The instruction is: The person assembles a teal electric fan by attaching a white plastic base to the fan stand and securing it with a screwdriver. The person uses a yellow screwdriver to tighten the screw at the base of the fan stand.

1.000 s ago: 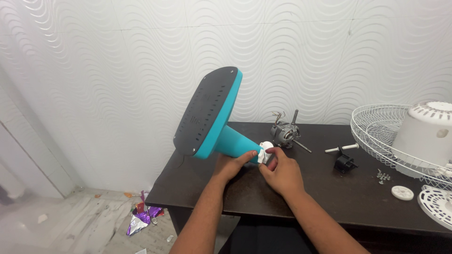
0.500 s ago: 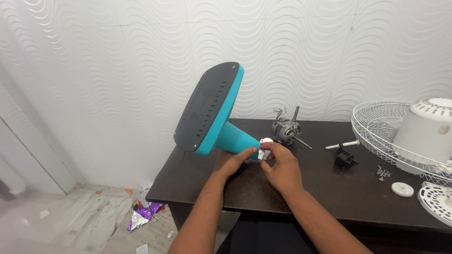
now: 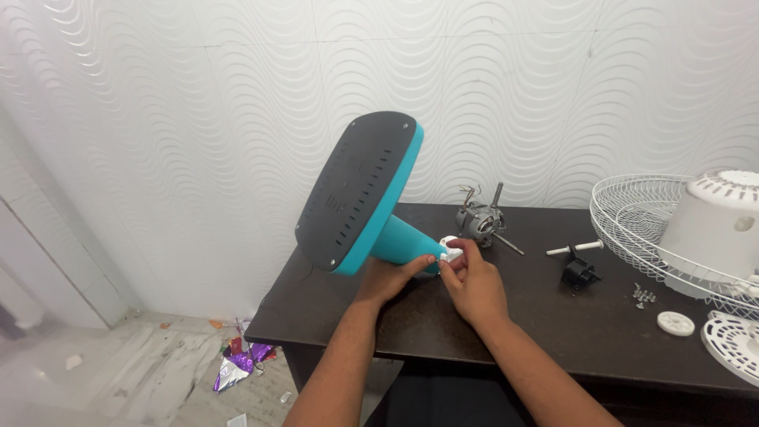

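Observation:
A teal fan base (image 3: pixel 378 212) with a dark grey slotted underside lies tipped on its side over the dark table (image 3: pixel 506 332), its neck pointing right. My left hand (image 3: pixel 389 278) grips the teal neck from below. My right hand (image 3: pixel 474 283) pinches a small white plastic fitting (image 3: pixel 451 250) at the end of the neck.
A bare fan motor (image 3: pixel 478 220) with a shaft stands behind my hands. A black bracket (image 3: pixel 579 273), a white rod (image 3: pixel 575 249), screws (image 3: pixel 644 296) and a white disc (image 3: pixel 675 323) lie to the right. A white wire guard (image 3: pixel 640 221) holding a white motor cover (image 3: pixel 715 225) fills the right edge.
The fan base has rotated slightly, its dark underside turning more toward me. My right hand's fingers have shifted on the white fitting; my left hand stays on the neck.

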